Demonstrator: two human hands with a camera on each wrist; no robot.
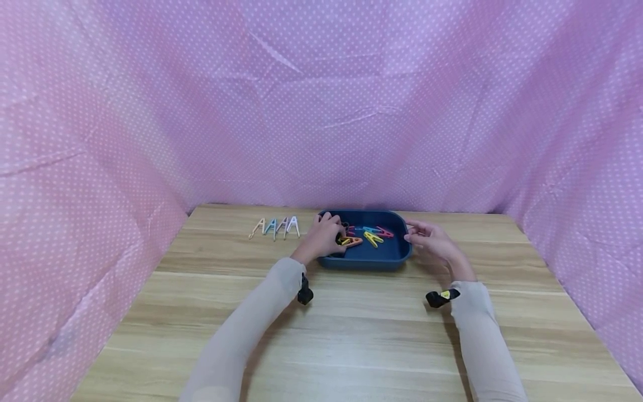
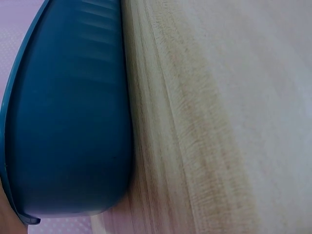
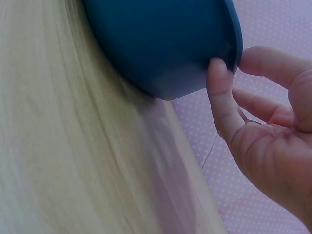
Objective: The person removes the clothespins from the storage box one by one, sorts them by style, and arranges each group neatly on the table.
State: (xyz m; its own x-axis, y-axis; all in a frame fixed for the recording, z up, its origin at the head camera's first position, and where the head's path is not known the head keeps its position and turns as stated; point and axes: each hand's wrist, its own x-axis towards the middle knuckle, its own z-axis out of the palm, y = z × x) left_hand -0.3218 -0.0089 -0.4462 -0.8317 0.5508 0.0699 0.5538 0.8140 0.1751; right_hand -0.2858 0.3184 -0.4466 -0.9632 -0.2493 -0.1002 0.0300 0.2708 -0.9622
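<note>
Clothespins (image 1: 370, 236) in bright plastic lie inside a dark blue tray (image 1: 365, 263) toward the far side of a wood-grain bench (image 1: 361, 335), where we see a person working with both hands. The yellow one rests on the tray's floor, just beside a light blue one (image 1: 372, 229) and a red one (image 1: 384, 231). Nearer the tray's left end, an orange clothespin (image 1: 355, 240) lies right by the left hand (image 1: 323, 237), which reaches over the rim with fingers bent down inside; we cannot tell whether that grip has hold of anything. At the opposite end, the right hand (image 1: 432, 240) pinches the tray's rim, and from the right wrist we make out its thumb against the outer wall. Left of the tray, four pale clothespins (image 1: 271, 226) stretch side by side in a short row on the bench, apart from one another. We note light sleeves (image 1: 246, 329) on both arms and a black device (image 1: 305, 293) strapped at each wrist. Behind the bench and along its sides hangs a pink cloth (image 1: 351, 111) with white polka dots.
</note>
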